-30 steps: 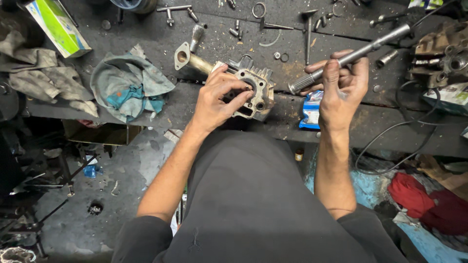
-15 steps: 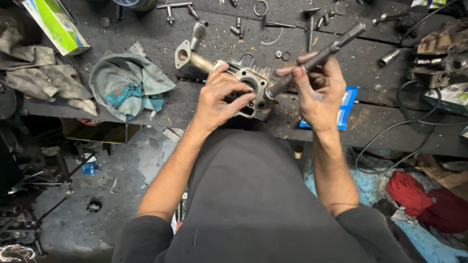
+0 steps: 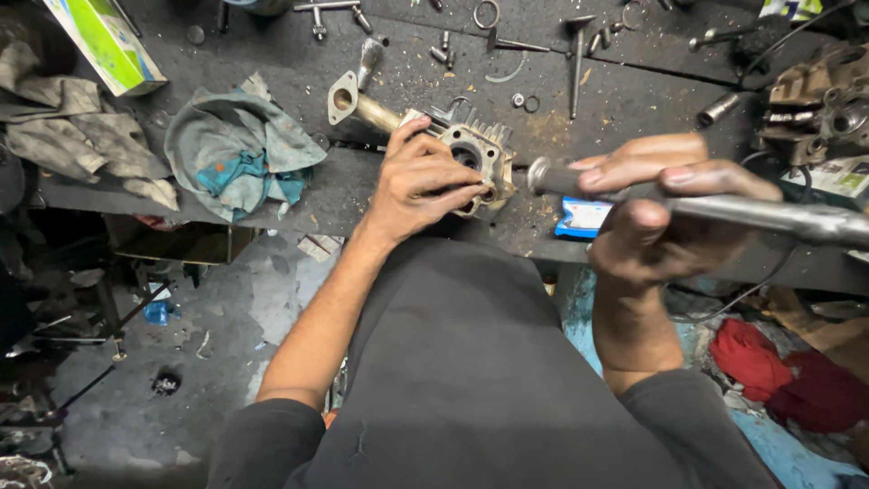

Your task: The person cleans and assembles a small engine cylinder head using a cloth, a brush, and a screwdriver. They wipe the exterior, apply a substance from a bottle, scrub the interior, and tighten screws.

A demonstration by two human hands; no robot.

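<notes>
The right end of the long steel bar [image 3: 769, 215] was cut off by the frame edge, and its middle was covered by the fingers of the right hand [image 3: 665, 222], which was blurred; the small blue packet [image 3: 582, 217] on the bench was half hidden behind that hand. The near face of the finned engine part [image 3: 475, 154] was largely masked by the left hand [image 3: 418, 186], so what lay under the fingertips could not be made out. The left hand was laid over the part at the front edge of the dark workbench [image 3: 272, 81], fingers curled and pressed on its face, thumb raised behind it. The right hand was closed round the bar, thumb underneath and fingers over the top. The bar was held just to the right of the engine part and apart from it, its long axis running nearly level from left to right, its rounded end pointed towards the part. A blue-grey rag [image 3: 240, 149] lay well to the left.
</notes>
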